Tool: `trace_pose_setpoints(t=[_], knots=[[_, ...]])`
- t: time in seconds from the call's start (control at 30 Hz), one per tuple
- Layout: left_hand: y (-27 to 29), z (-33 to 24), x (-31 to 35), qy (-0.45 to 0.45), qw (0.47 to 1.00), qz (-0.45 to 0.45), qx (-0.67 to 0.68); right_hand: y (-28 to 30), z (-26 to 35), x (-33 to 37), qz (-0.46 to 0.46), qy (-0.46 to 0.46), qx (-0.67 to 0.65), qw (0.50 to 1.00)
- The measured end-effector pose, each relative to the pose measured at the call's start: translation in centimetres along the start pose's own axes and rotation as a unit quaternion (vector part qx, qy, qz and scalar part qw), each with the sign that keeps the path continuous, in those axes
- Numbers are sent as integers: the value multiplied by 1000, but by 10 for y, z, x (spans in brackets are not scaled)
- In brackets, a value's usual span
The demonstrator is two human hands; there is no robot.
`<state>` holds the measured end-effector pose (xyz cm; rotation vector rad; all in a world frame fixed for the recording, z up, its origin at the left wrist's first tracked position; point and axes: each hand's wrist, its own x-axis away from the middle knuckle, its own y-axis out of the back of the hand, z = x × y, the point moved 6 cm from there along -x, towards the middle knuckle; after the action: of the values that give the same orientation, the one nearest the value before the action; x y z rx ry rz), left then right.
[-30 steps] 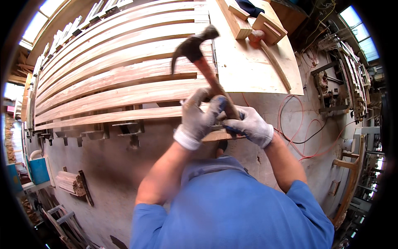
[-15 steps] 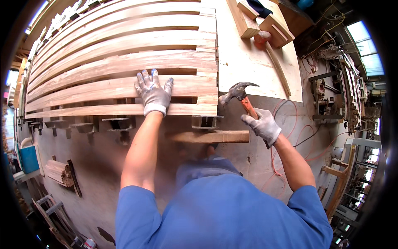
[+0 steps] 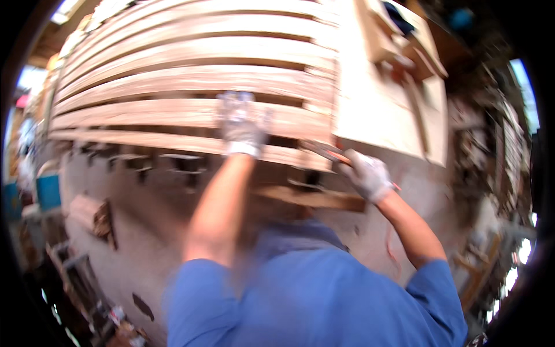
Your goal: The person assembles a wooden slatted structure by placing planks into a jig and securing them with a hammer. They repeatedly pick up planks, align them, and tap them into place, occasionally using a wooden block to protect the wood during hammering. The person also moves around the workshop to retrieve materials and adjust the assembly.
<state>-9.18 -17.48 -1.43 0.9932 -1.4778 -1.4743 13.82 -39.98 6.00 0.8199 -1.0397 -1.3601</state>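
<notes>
Since half a second ago: hammer (image 3: 326,151) swung down from raised, head now low against right end of slats; view pushed closer and badly motion-blurred.

Far left: blue bin (image 3: 47,191) and floor clutter, smeared, cut off by dark fisheye rim. Small stack of wood offcuts (image 3: 92,217) on floor below, edges soft.

Left-centre: slatted wooden panel (image 3: 173,87), long curved boards running left to right, blocks hanging under lower edge, only half readable.

Left hand (image 3: 241,124) in grey-white glove, flat on second-lowest slat, fingers spread and pointing away, palm down. Forearm bare, stretched straight forward, blue sleeve at elbow.

Centre-right: hammer mostly hidden, only a streak of reddish handle and dull metal showing by slat ends; head shape not readable. Loose wooden strip (image 3: 315,198) lying just below, near chest.

Right hand (image 3: 367,175) gloved, curled tight around hammer handle, wrist bent inward, forearm angled up from lower right.

Right: plywood sheet (image 3: 381,115) beside panel, wood blocks (image 3: 399,43) at its top, blurred. Red cable (image 3: 388,248) faint on floor. Far right machinery too smeared to identify.
</notes>
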Motion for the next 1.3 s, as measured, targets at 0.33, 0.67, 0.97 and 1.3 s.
trace_pose_setpoints(t=[0.33, 0.67, 0.97, 1.3], knots=[[11, 12, 4, 24, 994, 13, 105, -12, -14, 4, 2, 47, -48, 998], [0, -2, -3, 9, 996, 27, 83, -1, -25, 26, 32, -109, -111, 987], [-5, 1, -4, 18, 997, -55, 60, 7, -25, 31, -46, -48, -83, 994], [-5, 0, -3, 13, 996, -67, 56, -3, -36, 30, -4, -65, -2, 998]])
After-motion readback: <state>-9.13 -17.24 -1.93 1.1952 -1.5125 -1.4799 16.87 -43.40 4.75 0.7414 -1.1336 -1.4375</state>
